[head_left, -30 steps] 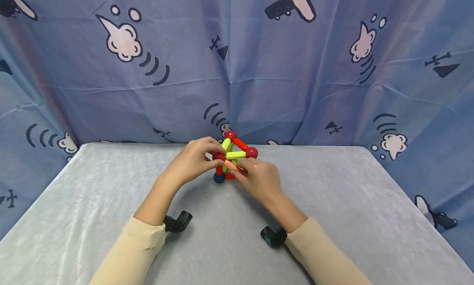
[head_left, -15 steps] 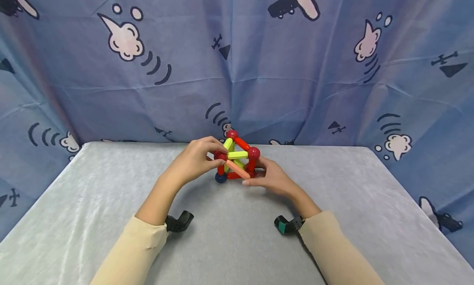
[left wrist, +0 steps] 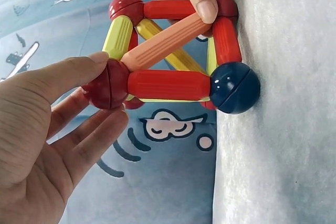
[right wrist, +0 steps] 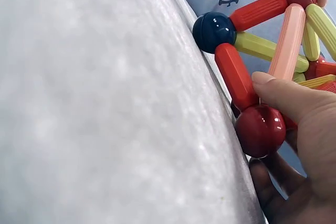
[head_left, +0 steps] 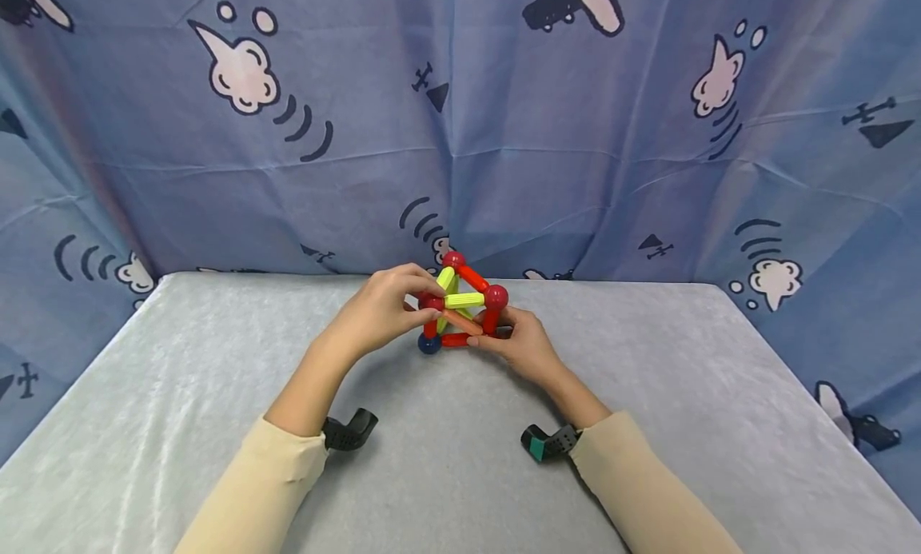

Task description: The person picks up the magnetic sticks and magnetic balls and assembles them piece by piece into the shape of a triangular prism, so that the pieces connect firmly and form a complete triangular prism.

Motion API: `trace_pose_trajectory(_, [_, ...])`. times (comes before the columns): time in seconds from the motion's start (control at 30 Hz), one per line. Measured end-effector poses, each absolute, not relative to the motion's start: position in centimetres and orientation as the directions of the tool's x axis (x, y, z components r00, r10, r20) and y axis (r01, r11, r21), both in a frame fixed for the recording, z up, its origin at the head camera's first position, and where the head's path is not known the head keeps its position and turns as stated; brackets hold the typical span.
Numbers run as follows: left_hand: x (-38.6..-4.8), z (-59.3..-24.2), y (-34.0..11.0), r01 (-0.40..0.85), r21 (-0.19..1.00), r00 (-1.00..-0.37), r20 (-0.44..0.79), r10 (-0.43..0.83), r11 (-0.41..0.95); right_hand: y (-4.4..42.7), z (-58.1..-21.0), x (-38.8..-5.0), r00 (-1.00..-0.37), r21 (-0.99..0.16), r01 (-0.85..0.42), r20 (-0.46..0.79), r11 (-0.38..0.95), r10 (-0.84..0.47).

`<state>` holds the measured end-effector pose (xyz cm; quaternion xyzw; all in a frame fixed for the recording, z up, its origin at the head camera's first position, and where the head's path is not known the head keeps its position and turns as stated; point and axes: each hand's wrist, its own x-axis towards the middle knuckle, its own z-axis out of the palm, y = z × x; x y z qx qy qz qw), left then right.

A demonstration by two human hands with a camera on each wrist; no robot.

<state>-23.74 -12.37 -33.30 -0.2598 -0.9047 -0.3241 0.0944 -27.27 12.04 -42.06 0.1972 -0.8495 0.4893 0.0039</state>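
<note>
A cube-like frame of magnetic rods and balls stands on the cloth-covered table in the head view. My left hand [head_left: 388,304] pinches the red ball [left wrist: 106,85] at its upper front left corner. From that ball an orange magnetic rod [head_left: 463,322] slants down to the lower right red ball [right wrist: 260,130]. My right hand [head_left: 528,348] has its thumb on the rod's lower end, with the fingers behind the lower ball. A dark blue ball [head_left: 429,343] sits at the lower left corner, joined by red rods [left wrist: 168,85]. Fingers hide part of the rear.
The light grey table cloth [head_left: 446,474] spreads around the frame. A blue patterned curtain [head_left: 345,138] hangs close behind it. Black wrist camera mounts [head_left: 350,430] jut inward from both wrists.
My right hand first left the rod's middle for its lower end, which stuck out forward. Since then that end has swung back to the lower right ball. My left hand stays on its ball.
</note>
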Motion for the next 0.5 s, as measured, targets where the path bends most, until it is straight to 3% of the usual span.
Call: trace_pose_trajectory(0.5, [-23.84,-33.99,-12.58,0.519,0.575,-0.854,0.335,0.397,0.632,12.75,-42.49,-27.49,-0.92,-0.862,-0.309,0.164,0.402,-0.356])
